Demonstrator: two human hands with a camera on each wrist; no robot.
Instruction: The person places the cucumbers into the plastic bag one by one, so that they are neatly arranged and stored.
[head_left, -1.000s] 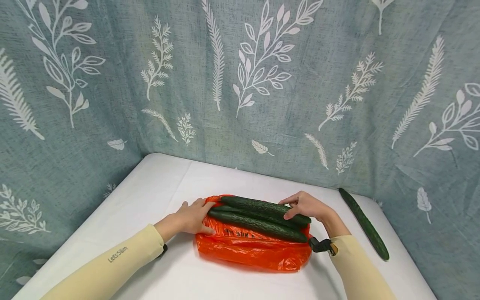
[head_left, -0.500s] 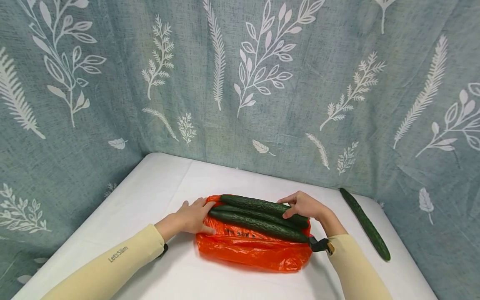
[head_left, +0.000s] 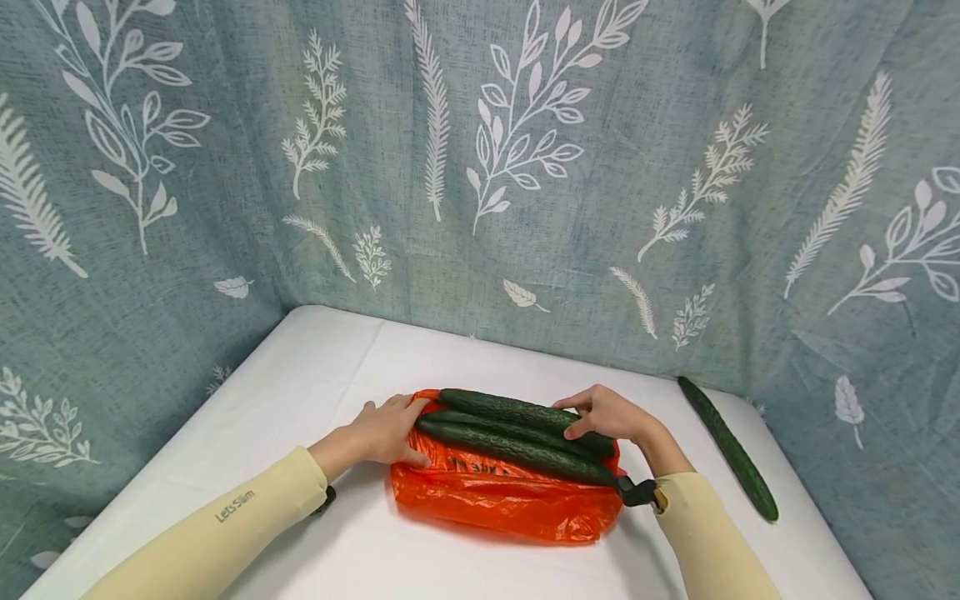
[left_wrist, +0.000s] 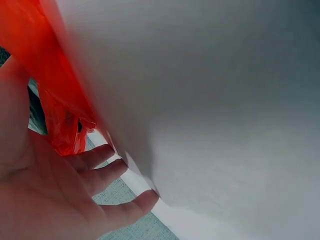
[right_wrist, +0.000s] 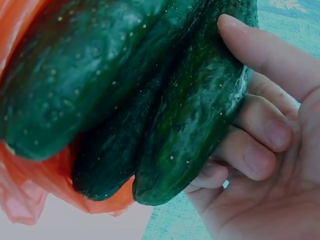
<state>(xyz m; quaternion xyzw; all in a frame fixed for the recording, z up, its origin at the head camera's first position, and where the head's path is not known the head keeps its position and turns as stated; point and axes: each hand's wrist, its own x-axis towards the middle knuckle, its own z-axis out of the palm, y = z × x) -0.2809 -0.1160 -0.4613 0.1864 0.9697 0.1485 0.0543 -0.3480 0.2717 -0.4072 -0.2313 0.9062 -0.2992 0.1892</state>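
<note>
Three dark green cucumbers lie side by side in a red-orange plastic bag (head_left: 510, 512), its mouth folded open. My right hand (head_left: 611, 412) holds the right part of the rear cucumber (head_left: 498, 406), thumb on the near side, fingers on the far side. The right wrist view shows this cucumber (right_wrist: 192, 115) between the thumb and the curled fingers. Next to it lie the middle cucumber (right_wrist: 112, 150) and the front cucumber (head_left: 510, 448). My left hand (head_left: 382, 433) rests against the bag's left end. In the left wrist view its extended fingers (left_wrist: 127, 207) touch the table; the thumb is not clearly seen.
Another cucumber (head_left: 727, 450) lies alone on the white table (head_left: 337, 358), near its right edge. A blue-green curtain (head_left: 450, 250) with white leaf prints hangs behind and beside the table. A black wrist strap (head_left: 637, 492) hangs by the right sleeve.
The rear cucumber has shifted slightly left and down into the bag, my right hand moving along with it. My left hand has stayed about where it was.
</note>
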